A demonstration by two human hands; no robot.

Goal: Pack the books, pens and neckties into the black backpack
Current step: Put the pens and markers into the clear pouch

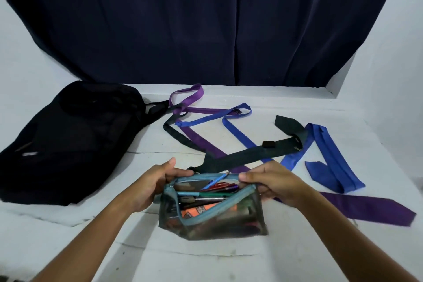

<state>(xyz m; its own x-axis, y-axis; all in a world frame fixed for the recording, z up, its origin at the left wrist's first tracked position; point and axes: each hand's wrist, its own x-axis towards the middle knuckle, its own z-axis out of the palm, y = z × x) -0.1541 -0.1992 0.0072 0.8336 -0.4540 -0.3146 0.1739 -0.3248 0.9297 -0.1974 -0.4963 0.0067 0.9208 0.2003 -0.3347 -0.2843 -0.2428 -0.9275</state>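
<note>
Head view, from left to right: a black backpack (68, 142) lies flat on the white table (229, 258) at the far left, its strap reaching toward the neckties. Just right of it, near the front edge, the left hand (153, 184) grips the left end of a clear pencil pouch (212, 210) with a light blue zipper, thumb on top and fingers curled round the rim. The pouch is unzipped and stuffed with pens (210, 190); a blue one pokes out of the opening. The right hand (274, 184) pinches the pouch's right end, thumb pressed on the zipper edge, fingers clamped beneath. Beyond the hands, a purple necktie (366, 208), a black necktie (242, 158) and a blue necktie (329, 162) lie tangled across each other on the table, spreading to the right. A dark navy curtain (206, 22) hangs behind the table.
</note>
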